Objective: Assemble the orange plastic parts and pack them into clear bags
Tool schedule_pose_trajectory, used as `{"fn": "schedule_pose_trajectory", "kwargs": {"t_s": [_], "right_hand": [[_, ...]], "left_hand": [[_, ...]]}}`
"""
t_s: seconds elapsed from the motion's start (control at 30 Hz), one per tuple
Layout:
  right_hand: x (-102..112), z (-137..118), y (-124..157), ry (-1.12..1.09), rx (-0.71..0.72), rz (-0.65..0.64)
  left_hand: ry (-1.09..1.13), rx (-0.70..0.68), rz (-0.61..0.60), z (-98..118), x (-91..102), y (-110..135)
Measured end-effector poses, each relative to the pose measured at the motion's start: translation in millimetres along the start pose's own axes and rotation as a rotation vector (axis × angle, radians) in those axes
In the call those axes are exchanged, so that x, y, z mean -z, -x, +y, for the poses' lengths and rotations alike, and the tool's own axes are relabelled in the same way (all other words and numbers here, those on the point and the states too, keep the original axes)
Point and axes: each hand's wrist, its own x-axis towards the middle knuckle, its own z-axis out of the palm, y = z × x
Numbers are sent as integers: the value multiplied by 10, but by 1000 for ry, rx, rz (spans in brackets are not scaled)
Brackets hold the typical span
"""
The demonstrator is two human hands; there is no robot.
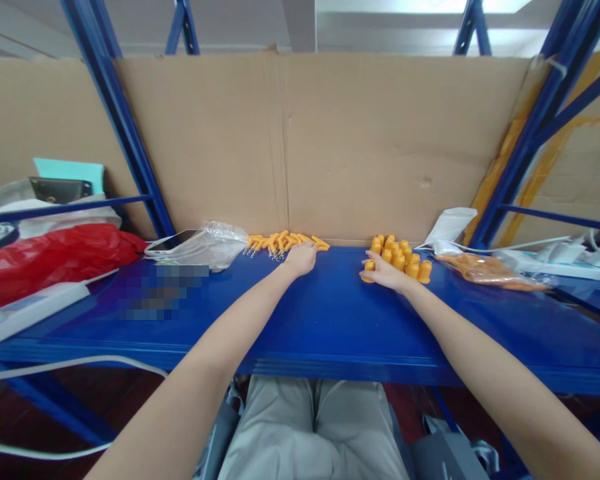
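My left hand (301, 258) reaches to the back of the blue shelf (330, 320) and rests at a row of small orange pieces with metal ends (280, 241), fingers curled on them. What it grips is too small to make out. My right hand (381, 272) lies beside a cluster of upright orange caps (400, 257), its fingers pinched round one orange cap (369, 269) at the cluster's left edge.
A cardboard sheet (330, 147) backs the shelf. A clear plastic bag with a phone (200, 243) lies left, red plastic (55, 257) farther left. A bag of orange parts (485, 270), a white bag (450, 227) and white cables (570, 257) sit right. Blue rack posts (125, 133) stand on both sides.
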Motion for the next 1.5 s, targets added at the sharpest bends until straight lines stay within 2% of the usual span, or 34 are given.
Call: {"fn": "schedule_pose_trajectory", "kwargs": {"t_s": [0.2,0.33,0.5,0.63,0.73,0.83,1.0,1.23,1.5], "right_hand": [[55,-51,33,74,34,-28],[108,-138,73,120,32,-134],[125,-185,84,123,36,-173],[120,-179,76,133,34,-177],[115,-165,69,141,34,-173],[110,-148,63,143,40,-176],[113,-144,74,140,68,-184],[125,-182,90,156,6,-195],[106,-162,76,148,-4,-195]], "left_hand": [[56,190,-93,30,-16,-229],[69,202,-101,90,-5,-275],[49,221,-6,114,197,-332],[79,259,127,114,438,-353],[151,264,220,111,588,-314],[220,286,263,99,650,-238],[332,311,217,60,496,-62],[542,203,61,-14,113,120],[435,23,-10,9,-95,89]]}}
